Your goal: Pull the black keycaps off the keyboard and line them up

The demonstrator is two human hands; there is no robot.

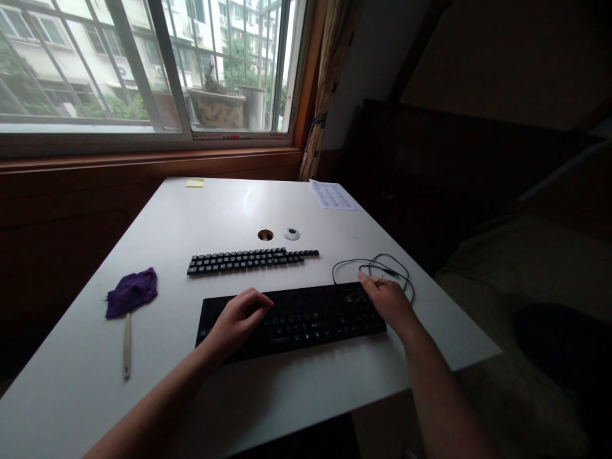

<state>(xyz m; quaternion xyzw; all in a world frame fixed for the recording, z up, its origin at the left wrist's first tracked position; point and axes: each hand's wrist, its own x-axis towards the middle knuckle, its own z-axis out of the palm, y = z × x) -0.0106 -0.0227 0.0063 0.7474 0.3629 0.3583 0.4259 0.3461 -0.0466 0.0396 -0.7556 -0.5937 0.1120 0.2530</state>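
Note:
A black keyboard point(306, 322) lies on the white table, slightly tilted in my view. Over its left half is my left hand point(241, 315), fingers curled and the thumb and index tips close together; anything between them is too small to make out. At the keyboard's upper right corner my right hand point(387, 299) is closed, its thumb and fingers pinched together just above the edge. What it holds, if anything, is hidden. Behind the keyboard, black keycaps point(243, 260) stand in neat rows on the table. A black cable point(354, 260) loops beside my right hand.
On the white table point(162, 344), a purple cloth point(132, 292) covers the end of a pale handle point(127, 347) at left. A round cable hole point(266, 235) and its cover point(291, 234) sit behind the keycaps. Farther back are a printed sheet point(333, 195) and a yellow note point(194, 183).

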